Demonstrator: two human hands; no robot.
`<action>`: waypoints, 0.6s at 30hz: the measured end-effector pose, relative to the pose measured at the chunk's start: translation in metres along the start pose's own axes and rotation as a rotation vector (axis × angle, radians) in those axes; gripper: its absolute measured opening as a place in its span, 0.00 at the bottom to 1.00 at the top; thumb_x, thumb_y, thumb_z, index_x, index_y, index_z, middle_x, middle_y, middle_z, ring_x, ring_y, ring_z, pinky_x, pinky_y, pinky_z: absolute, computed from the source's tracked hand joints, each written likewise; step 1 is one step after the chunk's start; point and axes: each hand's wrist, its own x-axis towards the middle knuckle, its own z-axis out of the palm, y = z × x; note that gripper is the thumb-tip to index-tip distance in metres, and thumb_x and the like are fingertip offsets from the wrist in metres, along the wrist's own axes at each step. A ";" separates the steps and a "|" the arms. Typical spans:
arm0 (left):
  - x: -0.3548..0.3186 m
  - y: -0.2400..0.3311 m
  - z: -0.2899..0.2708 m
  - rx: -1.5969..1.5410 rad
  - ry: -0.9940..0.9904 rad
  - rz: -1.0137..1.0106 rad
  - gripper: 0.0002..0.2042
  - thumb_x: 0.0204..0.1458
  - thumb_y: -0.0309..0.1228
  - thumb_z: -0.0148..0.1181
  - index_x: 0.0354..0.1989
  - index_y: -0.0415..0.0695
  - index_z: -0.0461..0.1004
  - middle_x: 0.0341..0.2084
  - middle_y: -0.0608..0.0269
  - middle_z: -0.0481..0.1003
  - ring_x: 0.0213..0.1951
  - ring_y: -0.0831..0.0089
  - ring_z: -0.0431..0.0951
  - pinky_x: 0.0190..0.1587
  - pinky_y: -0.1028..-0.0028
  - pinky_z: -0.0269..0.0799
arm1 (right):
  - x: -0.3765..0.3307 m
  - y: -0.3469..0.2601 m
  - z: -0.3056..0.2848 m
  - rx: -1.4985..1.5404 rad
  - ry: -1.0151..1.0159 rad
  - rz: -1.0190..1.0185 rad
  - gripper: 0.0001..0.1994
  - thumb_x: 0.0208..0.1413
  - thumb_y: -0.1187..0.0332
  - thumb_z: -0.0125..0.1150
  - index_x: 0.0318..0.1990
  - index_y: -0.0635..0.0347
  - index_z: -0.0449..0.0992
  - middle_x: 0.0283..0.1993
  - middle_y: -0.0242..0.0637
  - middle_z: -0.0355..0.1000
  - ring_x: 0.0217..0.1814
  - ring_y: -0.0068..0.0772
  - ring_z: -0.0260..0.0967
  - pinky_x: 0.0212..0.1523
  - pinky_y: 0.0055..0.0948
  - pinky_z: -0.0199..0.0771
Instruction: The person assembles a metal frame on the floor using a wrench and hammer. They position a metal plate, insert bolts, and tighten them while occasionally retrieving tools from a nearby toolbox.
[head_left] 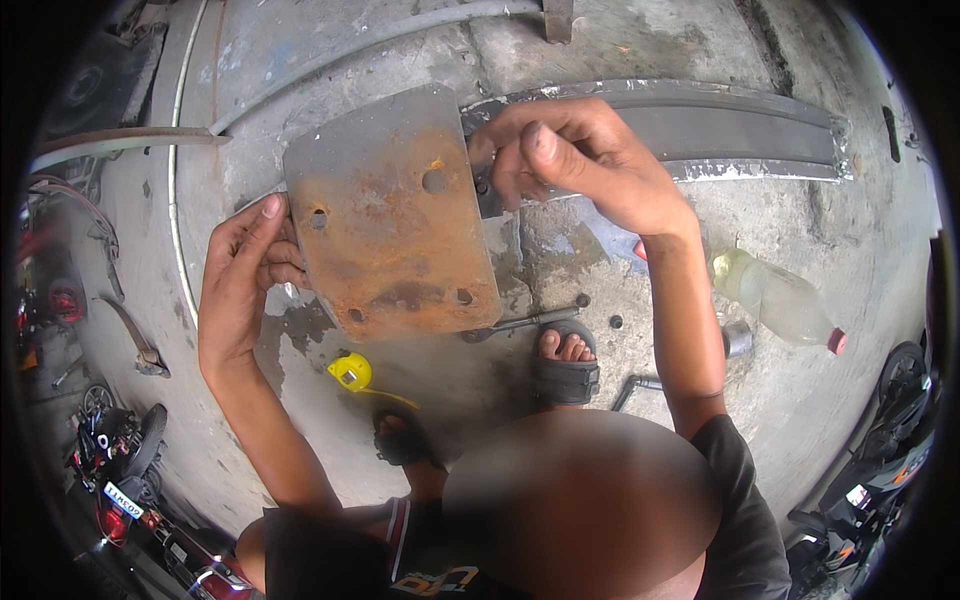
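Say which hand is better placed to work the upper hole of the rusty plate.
Right, probably. The right hand is pinched at the rusty plate's right edge beside the upper hole; the left hand grips the left edge, steadying it.

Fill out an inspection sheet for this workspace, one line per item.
Surface: stained, cracked concrete floor.
Job's things: rusty steel plate with drilled holes, held up off the floor; long steel bar lies behind it.
Clutter: yellow tape measure, plastic bottle, small nuts by a sandalled foot.
Grippers: left hand grips the plate's left edge; right hand pinches at its top right edge.
Cables: pale hose curves along the floor at left.
Surroundings: parked motorbikes at both lower rims.
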 end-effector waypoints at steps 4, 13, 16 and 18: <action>0.002 0.021 -0.003 0.192 0.018 0.017 0.25 0.63 0.47 0.59 0.50 0.31 0.75 0.31 0.58 0.79 0.29 0.76 0.79 0.35 0.75 0.78 | -0.014 0.025 -0.014 0.069 0.373 0.032 0.27 0.69 0.45 0.49 0.40 0.65 0.80 0.23 0.28 0.69 0.25 0.16 0.58 0.27 0.21 0.55; -0.028 0.064 0.064 1.041 0.089 0.664 0.48 0.33 0.57 0.76 0.67 0.50 0.68 0.70 0.50 0.57 0.68 0.47 0.60 0.68 0.47 0.57 | -0.070 0.108 0.028 0.118 0.444 0.420 0.17 0.68 0.57 0.58 0.37 0.65 0.76 0.24 0.24 0.65 0.27 0.16 0.58 0.28 0.23 0.57; -0.029 0.068 0.080 1.439 -0.218 0.641 0.55 0.19 0.56 0.78 0.68 0.62 0.66 0.75 0.53 0.45 0.72 0.37 0.49 0.68 0.36 0.49 | -0.069 0.120 0.040 -0.148 0.401 0.394 0.17 0.65 0.56 0.61 0.35 0.65 0.77 0.20 0.31 0.68 0.23 0.18 0.61 0.24 0.28 0.60; -0.021 0.070 0.080 1.497 -0.337 0.632 0.57 0.15 0.56 0.78 0.68 0.68 0.65 0.76 0.54 0.42 0.72 0.33 0.44 0.67 0.29 0.45 | -0.061 0.118 0.035 -0.215 0.470 0.338 0.16 0.63 0.58 0.63 0.35 0.66 0.78 0.20 0.38 0.71 0.20 0.24 0.62 0.24 0.33 0.61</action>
